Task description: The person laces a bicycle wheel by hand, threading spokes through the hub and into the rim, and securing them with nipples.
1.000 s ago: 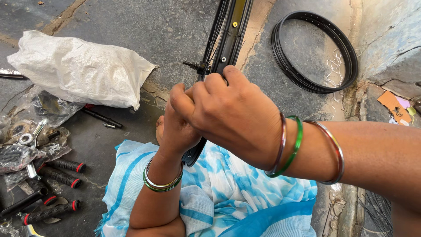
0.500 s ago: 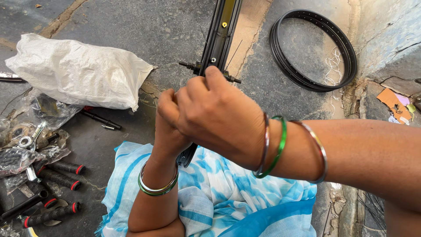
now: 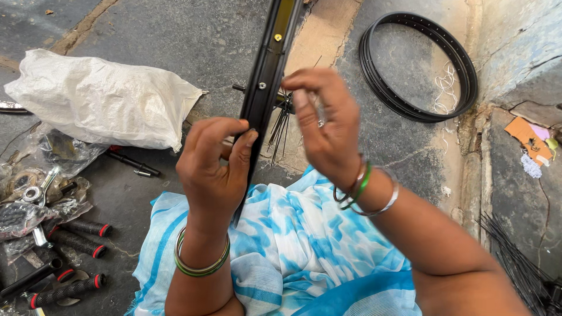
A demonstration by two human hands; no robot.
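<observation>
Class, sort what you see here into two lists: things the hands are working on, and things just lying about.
In use:
left hand gripping the black wheel rim
right hand at the thin spokes beside that rim

Lying about:
second black rim on the ground
white sack
black handlebar grips with red ends
bundle of loose spokes

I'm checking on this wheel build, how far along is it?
Early, it seems. Done: a few thin spokes already hang from the black rim. In hand: the left hand grips the rim while the right hand works at its spoke holes. Left: a second rim lies bare, and loose spokes wait unused.
</observation>
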